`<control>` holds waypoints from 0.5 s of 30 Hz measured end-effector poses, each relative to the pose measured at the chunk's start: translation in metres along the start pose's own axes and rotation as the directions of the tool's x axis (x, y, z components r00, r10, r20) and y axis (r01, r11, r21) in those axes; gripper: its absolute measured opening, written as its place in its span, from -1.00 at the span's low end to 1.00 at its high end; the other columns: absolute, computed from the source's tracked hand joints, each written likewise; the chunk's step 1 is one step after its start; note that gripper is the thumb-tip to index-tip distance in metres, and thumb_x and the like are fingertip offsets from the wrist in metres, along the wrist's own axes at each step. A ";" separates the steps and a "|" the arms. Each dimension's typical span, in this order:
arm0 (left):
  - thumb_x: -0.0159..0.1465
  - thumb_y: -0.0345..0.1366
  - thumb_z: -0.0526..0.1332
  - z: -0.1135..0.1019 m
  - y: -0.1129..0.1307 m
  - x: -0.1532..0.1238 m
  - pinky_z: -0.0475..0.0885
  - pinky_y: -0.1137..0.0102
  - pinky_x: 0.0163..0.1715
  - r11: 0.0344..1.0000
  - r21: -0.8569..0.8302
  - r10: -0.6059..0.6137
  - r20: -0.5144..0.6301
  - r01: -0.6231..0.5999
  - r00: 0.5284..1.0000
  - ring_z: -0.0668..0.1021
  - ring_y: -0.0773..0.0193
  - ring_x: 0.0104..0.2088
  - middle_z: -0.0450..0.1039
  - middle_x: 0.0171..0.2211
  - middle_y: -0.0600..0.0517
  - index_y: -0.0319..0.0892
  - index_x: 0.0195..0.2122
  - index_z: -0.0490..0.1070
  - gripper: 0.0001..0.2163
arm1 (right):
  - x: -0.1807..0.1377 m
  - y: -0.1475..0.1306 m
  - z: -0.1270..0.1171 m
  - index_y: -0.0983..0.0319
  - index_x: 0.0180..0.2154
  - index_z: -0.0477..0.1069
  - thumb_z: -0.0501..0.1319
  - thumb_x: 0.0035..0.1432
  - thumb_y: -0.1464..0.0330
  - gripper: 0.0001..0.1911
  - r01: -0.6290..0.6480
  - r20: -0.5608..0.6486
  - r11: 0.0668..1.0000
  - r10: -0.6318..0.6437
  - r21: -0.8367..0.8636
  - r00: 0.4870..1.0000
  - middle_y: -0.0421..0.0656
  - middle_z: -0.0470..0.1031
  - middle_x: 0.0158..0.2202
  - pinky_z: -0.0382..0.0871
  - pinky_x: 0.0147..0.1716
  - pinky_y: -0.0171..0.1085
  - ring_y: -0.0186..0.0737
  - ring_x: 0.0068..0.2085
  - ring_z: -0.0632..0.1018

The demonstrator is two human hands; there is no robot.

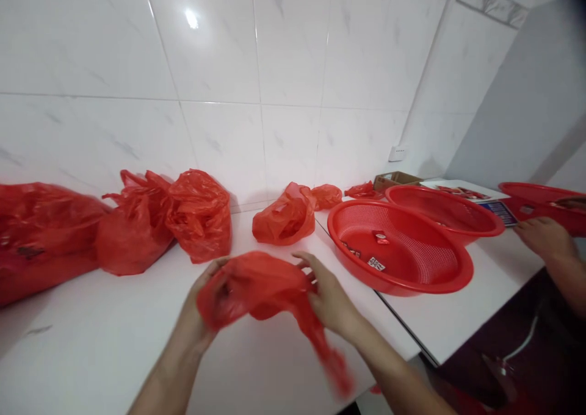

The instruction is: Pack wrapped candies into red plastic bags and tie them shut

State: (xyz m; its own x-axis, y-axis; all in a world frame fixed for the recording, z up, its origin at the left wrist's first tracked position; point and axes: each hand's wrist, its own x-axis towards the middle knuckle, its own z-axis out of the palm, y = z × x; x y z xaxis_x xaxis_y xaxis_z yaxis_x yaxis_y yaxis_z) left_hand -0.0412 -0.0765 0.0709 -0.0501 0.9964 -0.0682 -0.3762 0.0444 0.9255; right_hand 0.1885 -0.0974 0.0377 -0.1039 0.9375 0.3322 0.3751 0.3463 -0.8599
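Observation:
A thin red plastic bag (259, 277) is held up over the white table between my two hands. My left hand (204, 299) grips its left side; the film covers part of the fingers. My right hand (327, 296) holds the right side, fingers curled, and a twisted, blurred strip of the bag hangs below it. Whether anything is inside the bag cannot be made out. Just beyond my hands lies a crumpled red bag (284, 216). To the right of my right hand is a red perforated basket (439, 274) with a few small packets in it.
Several full-looking red bags (199, 216) stand along the tiled wall at left. A second red basket (485, 223) and a cardboard box (398, 179) sit behind the first. At far right, another person's hand (547, 238) is near a third basket (531, 190). A seam splits the tables (494, 293).

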 end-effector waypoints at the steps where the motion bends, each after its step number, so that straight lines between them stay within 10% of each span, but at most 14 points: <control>1: -0.05 -0.38 0.33 -0.016 0.004 0.001 0.49 0.48 -0.40 0.998 -0.050 -0.047 -0.026 0.045 0.999 0.57 0.32 -0.44 0.56 -0.43 0.09 -0.14 -0.28 0.47 -0.74 | 0.000 0.008 -0.009 0.08 0.11 0.27 0.06 -0.09 0.58 -0.32 -0.071 -0.005 0.997 0.071 0.025 0.997 -0.14 0.39 -0.05 0.42 -0.29 -0.28 -0.33 -0.30 0.46; 7: -0.03 -0.38 0.28 -0.086 0.013 -0.009 0.52 0.32 -0.29 0.956 0.228 -0.167 -0.088 0.183 0.982 0.59 0.17 -0.31 0.56 -0.27 0.01 -0.06 0.02 0.38 -0.49 | 0.010 0.017 -0.034 0.16 -0.12 0.41 0.00 -0.19 0.62 -0.44 -0.211 0.029 0.977 0.211 -0.011 0.977 -0.16 0.41 -0.16 0.33 -0.43 -0.39 -0.35 -0.30 0.46; 12: -0.05 -0.30 0.35 -0.056 0.009 -0.043 0.19 -0.01 0.18 0.694 0.679 0.212 0.124 -0.238 0.969 0.25 -0.12 0.25 0.15 0.29 -0.04 0.10 0.15 0.28 -0.32 | 0.026 0.000 -0.027 0.15 -0.07 0.39 0.07 -0.05 0.55 -0.53 -0.190 -0.010 0.981 0.190 -0.050 0.982 -0.16 0.43 -0.17 0.37 -0.33 -0.32 -0.31 -0.26 0.49; 15: -0.03 -0.29 0.36 -0.030 -0.003 -0.054 0.09 -0.03 0.21 0.493 0.790 0.229 0.287 -0.365 0.930 0.13 -0.16 0.30 0.00 0.36 0.05 0.19 0.16 0.32 -0.33 | 0.028 -0.009 -0.026 0.10 0.02 0.38 0.21 0.01 0.43 -0.53 -0.173 0.024 0.984 0.174 -0.041 0.984 -0.12 0.44 -0.09 0.41 -0.23 -0.20 -0.25 -0.24 0.51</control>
State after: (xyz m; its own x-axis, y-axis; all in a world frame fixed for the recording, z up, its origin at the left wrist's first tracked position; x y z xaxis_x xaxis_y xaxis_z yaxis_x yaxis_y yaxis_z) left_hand -0.0655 -0.1322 0.0607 0.1332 0.9575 0.2557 0.5635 -0.2854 0.7753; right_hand 0.2065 -0.0756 0.0652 -0.0593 0.9840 0.1679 0.4251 0.1771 -0.8876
